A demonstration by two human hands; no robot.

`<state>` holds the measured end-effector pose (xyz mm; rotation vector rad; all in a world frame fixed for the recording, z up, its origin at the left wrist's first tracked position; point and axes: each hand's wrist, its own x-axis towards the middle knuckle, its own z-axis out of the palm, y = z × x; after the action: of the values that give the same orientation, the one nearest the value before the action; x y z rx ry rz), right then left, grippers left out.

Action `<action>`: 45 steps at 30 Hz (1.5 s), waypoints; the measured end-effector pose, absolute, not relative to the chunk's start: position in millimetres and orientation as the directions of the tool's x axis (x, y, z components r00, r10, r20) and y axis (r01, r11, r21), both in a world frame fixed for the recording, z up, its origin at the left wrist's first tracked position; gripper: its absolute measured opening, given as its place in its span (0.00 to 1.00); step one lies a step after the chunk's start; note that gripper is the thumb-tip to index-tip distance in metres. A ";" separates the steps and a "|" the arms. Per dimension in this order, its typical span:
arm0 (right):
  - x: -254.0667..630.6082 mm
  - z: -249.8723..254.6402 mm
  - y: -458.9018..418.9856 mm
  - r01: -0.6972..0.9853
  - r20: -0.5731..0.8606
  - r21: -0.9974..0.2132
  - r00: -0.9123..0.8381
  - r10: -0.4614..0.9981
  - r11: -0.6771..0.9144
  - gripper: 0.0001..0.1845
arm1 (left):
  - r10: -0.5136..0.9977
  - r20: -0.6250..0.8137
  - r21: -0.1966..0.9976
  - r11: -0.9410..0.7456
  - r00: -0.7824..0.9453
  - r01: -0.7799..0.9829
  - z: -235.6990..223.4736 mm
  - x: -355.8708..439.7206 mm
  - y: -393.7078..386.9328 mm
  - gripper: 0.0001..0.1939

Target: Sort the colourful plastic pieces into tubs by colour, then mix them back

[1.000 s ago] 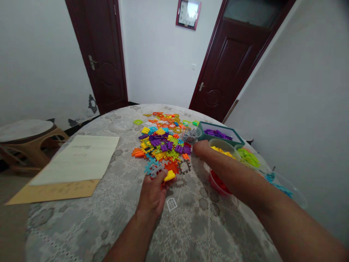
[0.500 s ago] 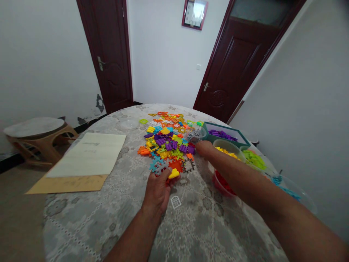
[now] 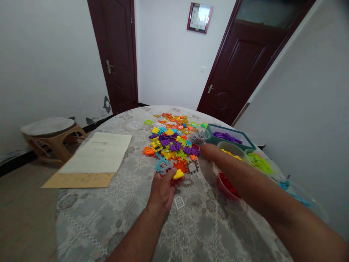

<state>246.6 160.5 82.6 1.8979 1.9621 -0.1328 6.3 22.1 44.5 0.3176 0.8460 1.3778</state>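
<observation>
head view: teal box (image 3: 247, 141) holds purple pieces (image 3: 226, 136), left hand (image 3: 163, 186) grips yellow piece (image 3: 178, 174), right hand (image 3: 208, 151) grip unclear.

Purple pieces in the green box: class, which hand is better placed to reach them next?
Probably the right hand: it is nearer the green box, while the left hand holds a yellow piece.

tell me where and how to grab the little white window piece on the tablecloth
Best pinch the white window piece by its outer frame, probably at the two long sides, coming from above and the right. It lies flat and looks thin, with an open lattice inside, and the left hand and forearm sit just to its left. A fingertip may need to tip one edge up first.
</observation>
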 end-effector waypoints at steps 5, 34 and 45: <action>246.1 103.5 162.9 0.992 -0.344 0.087 -0.054 0.937 0.089 0.27 | 0.942 -0.333 0.647 0.204 -0.032 -0.735 47.7 5.8 21.5 0.21; 194.5 88.3 -36.6 0.446 0.175 -0.888 0.107 0.979 0.110 0.16 | 0.954 -0.207 0.709 0.300 0.218 -0.638 58.7 8.1 12.2 0.18; 176.8 49.1 -45.8 0.944 0.324 -0.256 -0.119 0.938 0.208 0.09 | 0.964 -0.168 0.838 0.250 0.205 -0.486 46.8 11.5 13.9 0.15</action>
<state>176.8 -45.8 49.1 2.2960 2.7297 0.0246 11.5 13.9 46.8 0.7345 0.8060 1.1482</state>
